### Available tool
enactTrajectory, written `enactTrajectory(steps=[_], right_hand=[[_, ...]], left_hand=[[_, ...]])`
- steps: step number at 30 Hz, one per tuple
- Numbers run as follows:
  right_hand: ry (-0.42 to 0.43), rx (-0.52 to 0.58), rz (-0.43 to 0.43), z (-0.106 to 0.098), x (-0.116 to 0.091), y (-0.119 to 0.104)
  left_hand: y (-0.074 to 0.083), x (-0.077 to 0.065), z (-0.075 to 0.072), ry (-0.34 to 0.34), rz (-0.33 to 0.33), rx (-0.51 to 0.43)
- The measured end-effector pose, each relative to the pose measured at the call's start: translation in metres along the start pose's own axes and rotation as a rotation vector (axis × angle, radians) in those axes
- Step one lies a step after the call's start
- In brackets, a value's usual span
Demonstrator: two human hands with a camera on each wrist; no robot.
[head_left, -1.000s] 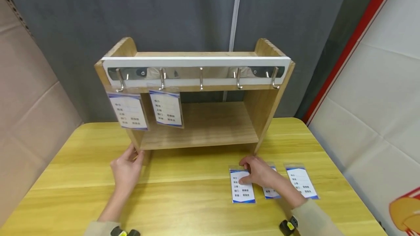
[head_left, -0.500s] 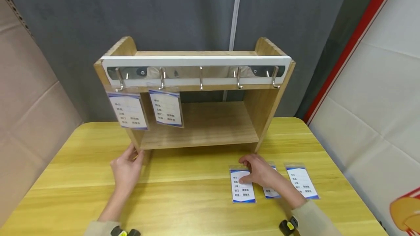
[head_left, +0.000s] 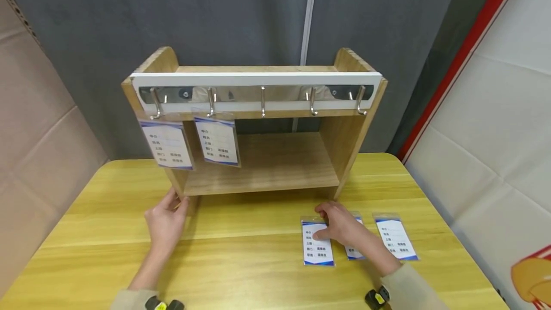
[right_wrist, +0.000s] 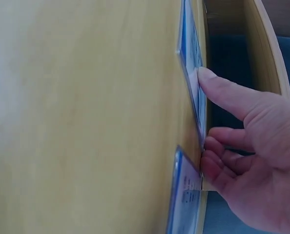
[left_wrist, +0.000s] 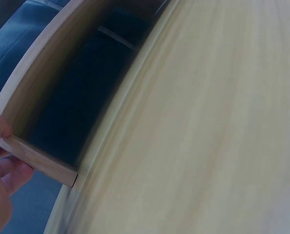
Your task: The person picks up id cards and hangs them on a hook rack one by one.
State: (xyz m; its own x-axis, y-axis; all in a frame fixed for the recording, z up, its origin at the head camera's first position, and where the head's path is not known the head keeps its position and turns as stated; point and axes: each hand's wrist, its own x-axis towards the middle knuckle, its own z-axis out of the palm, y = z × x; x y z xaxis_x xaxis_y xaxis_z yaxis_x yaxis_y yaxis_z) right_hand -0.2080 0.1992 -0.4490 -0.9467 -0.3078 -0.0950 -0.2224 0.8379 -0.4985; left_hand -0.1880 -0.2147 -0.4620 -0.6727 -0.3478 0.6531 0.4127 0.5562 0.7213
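Observation:
My left hand (head_left: 165,221) grips the lower left end of a wooden shelf (head_left: 262,161), thumb in front and fingers round the side; its wrist view shows them on the wood. Low at the shelf's right side, my right hand (head_left: 344,226) lays its thumb on a name badge (head_left: 317,250) lying on the table, fingers curled by the top edge; I cannot tell whether they pinch it. Another name badge (head_left: 354,252) is partly hidden under that hand. A further name badge (head_left: 396,240) lies to the right. Two name badges hang from the left hooks, the outer badge (head_left: 168,145) and inner badge (head_left: 216,140).
A white rail (head_left: 236,105) with several metal hooks (head_left: 263,102) runs across the shelf's upper front. The shelf stands on a yellow wooden table (head_left: 241,262). Behind is a grey curtain (head_left: 241,13), with pale fabric walls (head_left: 486,123) at the sides.
Both hands keep their places, and the badges stay where they were. Only a very slight shift of the whole head view shows.

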Motion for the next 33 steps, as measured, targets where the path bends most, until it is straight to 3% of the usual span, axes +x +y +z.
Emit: enactTrajectory(steps=[6,15,33], right_hand=[[0.022,-0.063,0.048,0.0014,-0.001,-0.0046],[0.018,-0.064,0.109,0.0005,-0.0004,-0.0088],[0.01,-0.025,0.099,-0.0011,0.0,-0.0008]], left_hand=[[-0.0014,-0.001,-0.0016,-0.003,0.003,0.007],[-0.0026,-0.0008,-0.0028,-0.008,0.007,0.007],[0.0005,0.0007,-0.0004,-0.011,0.011,-0.006]])
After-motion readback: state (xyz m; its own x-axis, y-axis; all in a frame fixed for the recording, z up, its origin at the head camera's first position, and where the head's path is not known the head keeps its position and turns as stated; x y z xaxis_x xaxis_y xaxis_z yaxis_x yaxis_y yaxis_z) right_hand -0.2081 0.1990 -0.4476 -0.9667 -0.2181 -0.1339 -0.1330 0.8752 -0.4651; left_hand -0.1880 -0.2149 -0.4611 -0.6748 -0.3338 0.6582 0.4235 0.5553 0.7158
